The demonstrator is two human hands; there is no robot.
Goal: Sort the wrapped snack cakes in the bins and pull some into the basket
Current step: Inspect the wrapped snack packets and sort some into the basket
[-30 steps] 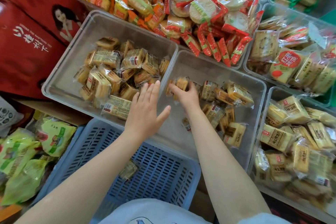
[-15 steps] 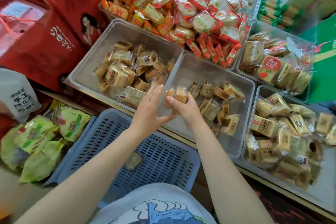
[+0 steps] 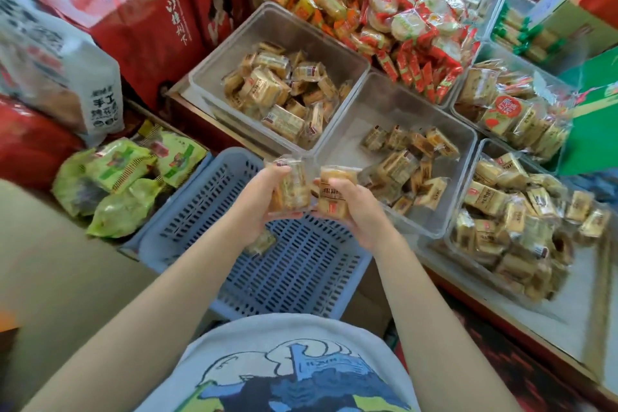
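The left hand (image 3: 259,201) curls around one wrapped snack cake (image 3: 290,189), and the right hand (image 3: 359,207) grips another cake (image 3: 334,192) touching it, both held above the far edge of the blue slatted basket (image 3: 294,264). One more cake (image 3: 261,242) lies in the basket just below the left hand. Beyond the hands stand two clear bins (image 3: 277,23) (image 3: 431,226), each partly filled with cakes, the nearer one beside the right hand.
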